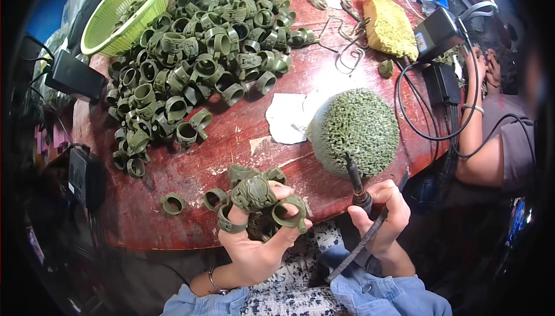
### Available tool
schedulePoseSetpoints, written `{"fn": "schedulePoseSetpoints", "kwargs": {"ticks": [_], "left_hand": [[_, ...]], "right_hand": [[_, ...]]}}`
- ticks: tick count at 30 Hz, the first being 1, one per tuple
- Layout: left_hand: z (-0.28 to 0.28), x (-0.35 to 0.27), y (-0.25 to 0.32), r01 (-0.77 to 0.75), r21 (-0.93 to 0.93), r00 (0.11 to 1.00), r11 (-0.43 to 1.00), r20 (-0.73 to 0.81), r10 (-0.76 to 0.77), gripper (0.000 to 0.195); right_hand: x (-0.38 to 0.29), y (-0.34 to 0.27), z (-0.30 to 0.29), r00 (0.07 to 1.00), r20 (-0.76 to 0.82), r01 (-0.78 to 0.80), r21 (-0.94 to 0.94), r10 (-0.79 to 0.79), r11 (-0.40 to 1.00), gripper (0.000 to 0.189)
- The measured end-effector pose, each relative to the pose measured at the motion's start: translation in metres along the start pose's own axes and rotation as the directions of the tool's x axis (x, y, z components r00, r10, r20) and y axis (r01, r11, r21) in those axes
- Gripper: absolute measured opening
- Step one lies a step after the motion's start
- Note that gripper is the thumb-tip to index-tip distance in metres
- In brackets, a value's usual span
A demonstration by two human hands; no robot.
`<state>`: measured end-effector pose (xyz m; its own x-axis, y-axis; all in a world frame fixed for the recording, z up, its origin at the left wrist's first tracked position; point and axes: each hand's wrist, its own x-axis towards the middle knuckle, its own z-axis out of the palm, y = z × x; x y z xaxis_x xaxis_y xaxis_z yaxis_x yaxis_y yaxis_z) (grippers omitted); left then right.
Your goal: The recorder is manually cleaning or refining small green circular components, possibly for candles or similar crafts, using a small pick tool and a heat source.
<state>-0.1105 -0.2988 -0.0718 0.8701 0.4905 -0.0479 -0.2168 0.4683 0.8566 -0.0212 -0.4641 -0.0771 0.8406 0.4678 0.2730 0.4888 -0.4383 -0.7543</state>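
Note:
My left hand (260, 246) holds a cluster of green moulded ring-shaped pieces (253, 192) at the table's near edge; some sit around its fingers. In my right hand (383, 218) is a corded, pen-like tool with a dark tip (354, 177), which may be a soldering iron. A long grey braided strip (362, 244) also runs through this hand. The dark tip meets the lower left of a rough green ball-shaped block (360, 129). One loose green ring (172, 203) lies left of my left hand. A large heap of similar rings (204, 60) covers the table's back left.
On the worn red table (234, 142) are a green plastic basket (125, 12), white paper (284, 118), bent wire (347, 43) and a yellow sponge-like block (390, 25). Black cables and adapters (441, 84) lie at right, beside another person's arm (475, 142). More adapters hang at left (76, 77).

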Motion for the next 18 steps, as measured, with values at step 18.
{"fn": "schedulePoseSetpoints", "kwargs": {"ticks": [18], "left_hand": [[-0.003,0.01,-0.01,-0.115,0.052,0.992,0.992,-0.042,0.117,0.042]], "right_hand": [[-0.002,0.007,-0.002,0.999,-0.035,-0.02,-0.1,0.017,0.995,0.041]]}}
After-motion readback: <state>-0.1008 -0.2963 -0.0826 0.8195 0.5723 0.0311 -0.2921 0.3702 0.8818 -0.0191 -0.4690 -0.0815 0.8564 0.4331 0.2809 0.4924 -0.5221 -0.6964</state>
